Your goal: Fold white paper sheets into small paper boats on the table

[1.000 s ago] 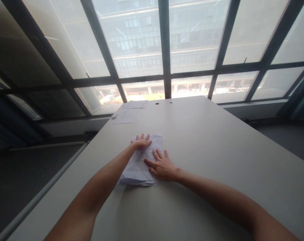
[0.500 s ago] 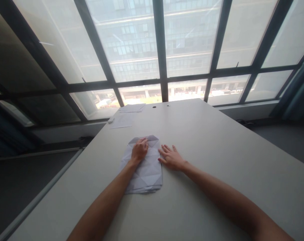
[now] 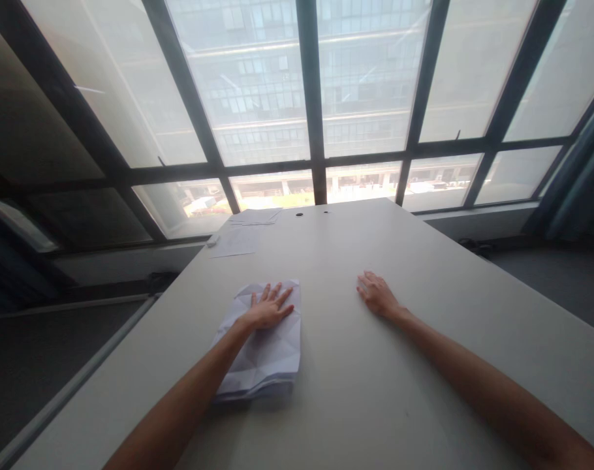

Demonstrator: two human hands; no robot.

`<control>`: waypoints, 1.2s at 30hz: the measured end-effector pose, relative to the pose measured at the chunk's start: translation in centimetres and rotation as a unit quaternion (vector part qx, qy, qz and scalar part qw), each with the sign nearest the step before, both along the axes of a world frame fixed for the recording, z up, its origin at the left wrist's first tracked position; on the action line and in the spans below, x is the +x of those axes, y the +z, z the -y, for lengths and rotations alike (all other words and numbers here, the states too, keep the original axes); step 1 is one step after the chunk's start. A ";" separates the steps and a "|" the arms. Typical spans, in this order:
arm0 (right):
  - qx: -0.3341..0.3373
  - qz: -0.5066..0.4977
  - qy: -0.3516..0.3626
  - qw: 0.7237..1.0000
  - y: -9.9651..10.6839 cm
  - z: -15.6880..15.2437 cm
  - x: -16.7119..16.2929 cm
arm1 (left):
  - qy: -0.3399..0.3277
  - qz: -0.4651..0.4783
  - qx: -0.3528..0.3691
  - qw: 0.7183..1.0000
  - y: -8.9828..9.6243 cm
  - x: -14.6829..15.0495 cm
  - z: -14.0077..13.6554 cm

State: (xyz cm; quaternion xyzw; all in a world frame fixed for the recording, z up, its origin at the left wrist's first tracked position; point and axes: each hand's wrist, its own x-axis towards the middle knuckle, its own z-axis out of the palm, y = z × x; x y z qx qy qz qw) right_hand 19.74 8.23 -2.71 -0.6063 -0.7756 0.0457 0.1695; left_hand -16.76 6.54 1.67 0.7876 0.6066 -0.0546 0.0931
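A stack of creased white paper [image 3: 272,352] lies on the white table [image 3: 356,391], left of the middle, its near edges layered and slightly blurred. My left hand [image 3: 267,308] rests flat on the upper part of the stack with its fingers spread. To the right, apart from the paper, my right hand [image 3: 376,295] lies on the bare tabletop. Its fingers are stretched out close together, and nothing shows in them.
Several flat sheets of paper [image 3: 234,241] lie at the table's far left, with a small white object [image 3: 212,241] beside them at the edge. A dark round hole [image 3: 299,214] sits near the far end. Large windows [image 3: 262,85] rise behind the table.
The paper stack has shifted left and toward me under my left hand, whose fingers have spread out from a curled pose. My right hand has moved right, away from the paper's edge.
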 end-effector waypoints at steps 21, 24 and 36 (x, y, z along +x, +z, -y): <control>-0.048 0.010 0.007 0.999 0.4 -0.3 1.8 | -0.104 0.084 0.132 0.982 -3.2 11.1 -1.7; -0.039 0.009 0.007 0.999 0.2 -0.4 1.8 | -0.100 0.089 0.135 0.982 -3.2 11.3 -1.6; 0.015 -0.079 0.012 0.997 0.0 -0.4 1.7 | -0.090 0.191 0.190 0.959 -2.5 11.9 -1.3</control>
